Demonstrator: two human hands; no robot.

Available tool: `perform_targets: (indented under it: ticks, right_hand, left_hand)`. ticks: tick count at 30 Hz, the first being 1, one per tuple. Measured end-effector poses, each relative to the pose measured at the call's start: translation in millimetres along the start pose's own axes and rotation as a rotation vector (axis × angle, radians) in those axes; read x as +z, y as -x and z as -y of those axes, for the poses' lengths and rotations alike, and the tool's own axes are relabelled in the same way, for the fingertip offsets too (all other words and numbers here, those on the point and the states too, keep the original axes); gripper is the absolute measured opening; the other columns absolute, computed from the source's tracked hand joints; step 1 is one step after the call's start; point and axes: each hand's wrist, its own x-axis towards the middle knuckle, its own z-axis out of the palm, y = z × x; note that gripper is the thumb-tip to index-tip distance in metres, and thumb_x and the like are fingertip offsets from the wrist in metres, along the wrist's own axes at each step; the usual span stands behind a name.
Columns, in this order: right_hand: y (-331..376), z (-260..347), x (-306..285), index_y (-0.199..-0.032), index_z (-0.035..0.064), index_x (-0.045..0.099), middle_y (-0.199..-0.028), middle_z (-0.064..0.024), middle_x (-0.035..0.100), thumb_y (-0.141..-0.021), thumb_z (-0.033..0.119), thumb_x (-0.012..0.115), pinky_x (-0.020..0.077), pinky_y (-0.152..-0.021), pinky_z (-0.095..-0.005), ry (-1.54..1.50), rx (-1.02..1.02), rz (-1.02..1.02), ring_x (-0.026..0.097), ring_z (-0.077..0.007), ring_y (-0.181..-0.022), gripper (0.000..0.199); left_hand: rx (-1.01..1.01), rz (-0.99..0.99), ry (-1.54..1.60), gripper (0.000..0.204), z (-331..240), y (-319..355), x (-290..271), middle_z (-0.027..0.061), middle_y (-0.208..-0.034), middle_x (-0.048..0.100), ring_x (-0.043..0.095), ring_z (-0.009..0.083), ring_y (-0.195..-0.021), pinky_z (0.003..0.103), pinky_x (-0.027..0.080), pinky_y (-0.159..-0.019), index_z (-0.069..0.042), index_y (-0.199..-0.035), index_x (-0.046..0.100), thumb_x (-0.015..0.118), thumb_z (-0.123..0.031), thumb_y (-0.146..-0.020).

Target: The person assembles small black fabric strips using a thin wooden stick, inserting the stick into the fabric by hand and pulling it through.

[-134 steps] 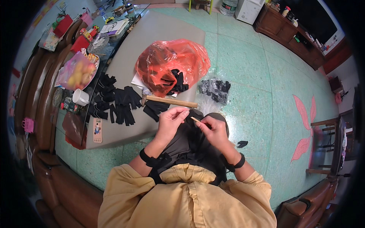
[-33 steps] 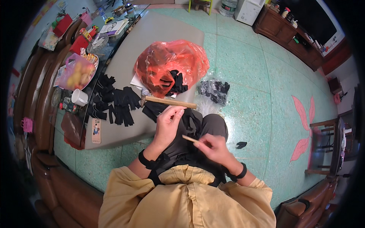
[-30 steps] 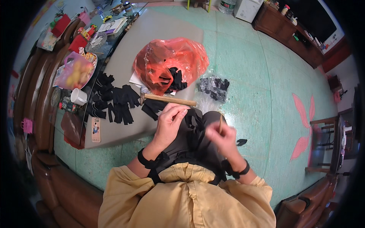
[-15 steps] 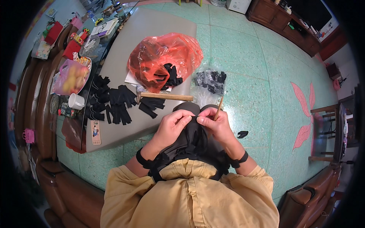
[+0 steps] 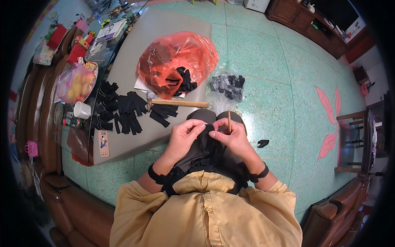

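Observation:
Above my lap, my left hand point(image 5: 184, 138) pinches a small black fabric piece point(image 5: 209, 129) between thumb and fingers. My right hand point(image 5: 235, 142) grips the other side of that piece, its thumb pressed near the edge. A thin wooden stick point(image 5: 229, 119) is also tucked in my right fingers, pointing up and away from me. Beyond my hands, a wooden-handled hammer point(image 5: 181, 103) lies across the grey bench. Several black fabric strips point(image 5: 131, 113) are spread left of it. Some of the held piece is hidden by my fingers.
A red plastic bag point(image 5: 177, 61) with black pieces sits on the grey bench point(image 5: 164, 22). Next to its edge is a clear bag point(image 5: 227, 87) of black pieces. One black scrap point(image 5: 263, 143) lies on the green floor. A white mug point(image 5: 82, 110) stands at the left.
The stick in my right hand has swung from a slant to nearly upright. More of the black fabric piece shows between my fingertips. My right hand has shifted slightly left.

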Motion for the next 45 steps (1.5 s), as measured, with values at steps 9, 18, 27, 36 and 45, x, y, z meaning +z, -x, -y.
perform_targets:
  ticks: [9, 18, 27, 36, 45]
  right_hand:
    - [-2.6, 2.3, 0.9, -0.088, 0.0003, 0.061, -0.072, 0.0049, 0.055, -0.078, 0.012, 0.071, 0.0375, -0.053, -0.0165, -0.057, -0.017, 0.021, 0.046, -0.0001, -0.060, 0.018]
    - [-5.8, -6.8, -1.9, -0.081, 0.0030, 0.060, -0.066, 0.0038, 0.055, -0.081, 0.013, 0.067, 0.0301, -0.046, -0.0177, -0.403, 0.115, 0.067, 0.043, -0.0017, -0.054, 0.011]
    - [-7.0, -8.6, 8.4, -0.081, 0.0006, 0.058, -0.068, 0.0056, 0.052, -0.082, 0.015, 0.066, 0.0348, -0.055, -0.0181, 0.024, -0.096, -0.127, 0.044, -0.0018, -0.063, 0.016]
    - [-4.4, -2.6, 5.4, -0.082, 0.0014, 0.061, -0.066, 0.0061, 0.053, -0.083, 0.016, 0.066, 0.0302, -0.049, -0.0170, -0.232, 0.149, -0.113, 0.042, -0.0005, -0.057, 0.015]
    - [-5.1, -13.3, 13.8, -0.079, -0.0001, 0.062, -0.064, 0.0057, 0.053, -0.082, 0.015, 0.067, 0.0312, -0.049, -0.0179, -0.181, 0.093, -0.153, 0.042, -0.0013, -0.057, 0.017]
  left_hand:
    - [0.053, 0.039, -0.045, 0.012, 2.9, -0.2, 0.6, -0.0007, -0.079, 0.060, 0.051, 0.0019, -0.073, 0.017, 0.042, -0.064, 0.003, -0.087, 0.059, 0.058, -0.009, -0.088]
    - [-0.121, 0.083, 0.204, 0.017, 8.1, -1.7, 3.4, 0.0003, -0.083, 0.060, 0.052, 0.0033, -0.072, 0.019, 0.044, -0.065, 0.004, -0.099, 0.057, 0.061, -0.004, -0.085]
    - [0.327, -0.118, -0.530, 0.028, 10.3, 3.9, 15.0, 0.0067, -0.087, 0.057, 0.055, 0.0118, -0.073, 0.025, 0.044, -0.065, -0.001, -0.106, 0.060, 0.063, 0.000, -0.078]
    - [0.318, -0.093, -0.474, 0.020, 6.3, 7.9, 13.4, 0.0113, -0.088, 0.061, 0.059, 0.0197, -0.082, 0.027, 0.046, -0.073, 0.001, -0.100, 0.063, 0.061, -0.001, -0.080]
    - [0.380, -0.130, -0.582, 0.018, 8.8, 3.9, 12.9, 0.0115, -0.088, 0.062, 0.060, 0.0231, -0.080, 0.029, 0.047, -0.072, 0.001, -0.096, 0.064, 0.062, -0.001, -0.079]
